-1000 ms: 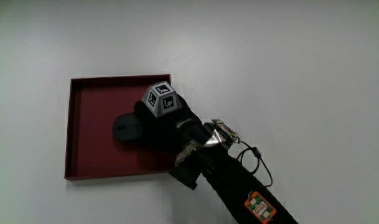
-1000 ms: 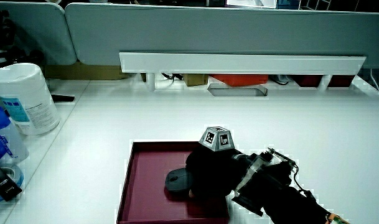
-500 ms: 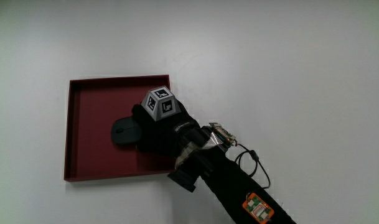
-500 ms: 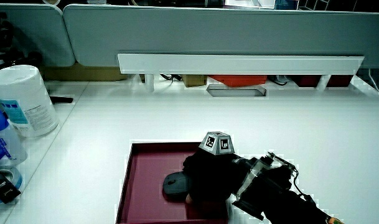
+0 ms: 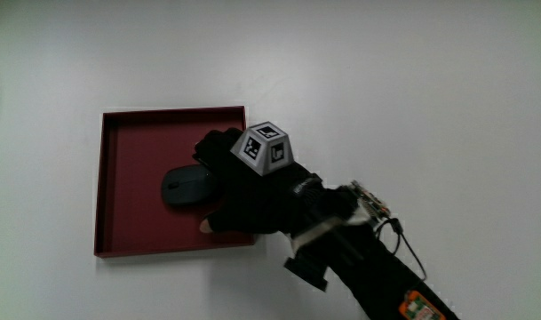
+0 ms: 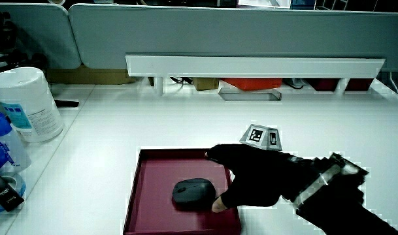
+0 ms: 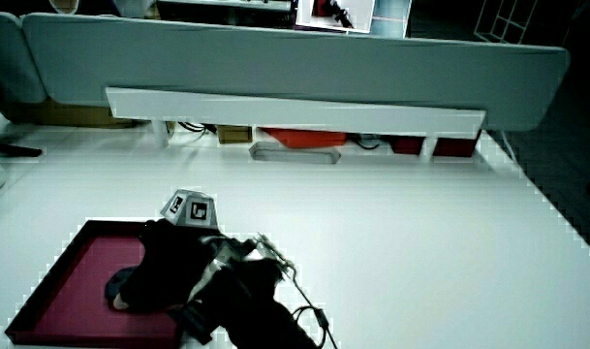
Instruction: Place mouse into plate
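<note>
Mouse (image 5: pixel 183 187) in plate (image 5: pixel 128 238), beside hands (image 5: pixel 252 191)

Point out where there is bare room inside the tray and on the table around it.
Inside the red tray, the floor is bare between the mouse and the tray walls away from the hand. It is crowded where the hand hovers beside the mouse. The white table is bare all around the tray; in a side view, a wipes canister and bottles crowd the table's edge.
</note>
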### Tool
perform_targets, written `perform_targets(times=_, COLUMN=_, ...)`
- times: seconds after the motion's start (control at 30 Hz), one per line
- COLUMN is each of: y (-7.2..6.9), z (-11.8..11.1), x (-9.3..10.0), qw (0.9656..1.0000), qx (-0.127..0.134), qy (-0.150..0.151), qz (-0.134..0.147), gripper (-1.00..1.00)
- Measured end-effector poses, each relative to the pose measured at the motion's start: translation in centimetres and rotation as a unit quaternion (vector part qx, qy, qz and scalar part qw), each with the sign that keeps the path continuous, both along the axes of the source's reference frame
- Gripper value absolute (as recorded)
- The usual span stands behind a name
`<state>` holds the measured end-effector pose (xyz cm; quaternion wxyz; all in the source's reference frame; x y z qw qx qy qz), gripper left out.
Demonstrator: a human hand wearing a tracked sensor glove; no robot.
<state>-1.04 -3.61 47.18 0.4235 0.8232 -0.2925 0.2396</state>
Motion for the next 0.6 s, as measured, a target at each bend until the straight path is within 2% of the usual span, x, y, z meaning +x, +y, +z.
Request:
perform_targets(times=0.03, y=0.2, z=-0.7, x=0.5, qw=1.0000, qx=0.009, qy=0.001, qz=0.000, gripper=-1.00)
perform_targets(times=0.07, y=0.5, z=-1.5, x=0.9, qw=0.9999, qx=0.002, qy=-0.011, qz=-0.009, gripper=-1.00)
perform_targets(times=0.13, y=1.0, z=-2.5, x=1.7, qw=0.9995, qx=0.028, qy=-0.002, qz=-0.011, gripper=-1.00)
perform_targets(times=0.2, y=1.5, z=-3.8, x=2.5, qw=0.9994, qx=0.023, qy=-0.006, qz=-0.026, gripper=-1.00)
perform_targets(times=0.23, y=1.8, z=-2.9, x=3.1, qw=0.9991, qx=0.036, qy=0.020, qz=-0.003, gripper=-1.00)
perform_targets(times=0.27, y=2.2, z=-4.0, x=3.4, qw=0.9990, qx=0.024, qy=-0.003, qz=-0.037, gripper=-1.00)
perform_targets(times=0.33, y=2.8, z=-8.0, x=3.9, qw=0.9970, qx=0.043, qy=-0.048, qz=-0.042, gripper=-1.00)
perform_targets(times=0.43, y=4.0, z=-6.9, x=5.5, qw=0.9942, qx=0.085, qy=-0.030, qz=-0.059, gripper=-1.00)
perform_targets(times=0.47, y=4.0, z=-11.3, x=5.4, qw=0.9969, qx=0.057, qy=-0.016, qz=-0.051, gripper=-1.00)
perform_targets(times=0.5, y=4.6, z=-10.6, x=5.8, qw=0.9985, qx=0.030, qy=-0.020, qz=-0.040, gripper=-1.00)
perform_targets(times=0.6, y=5.7, z=-11.7, x=7.0, qw=0.9973, qx=0.042, qy=-0.038, qz=-0.046, gripper=-1.00)
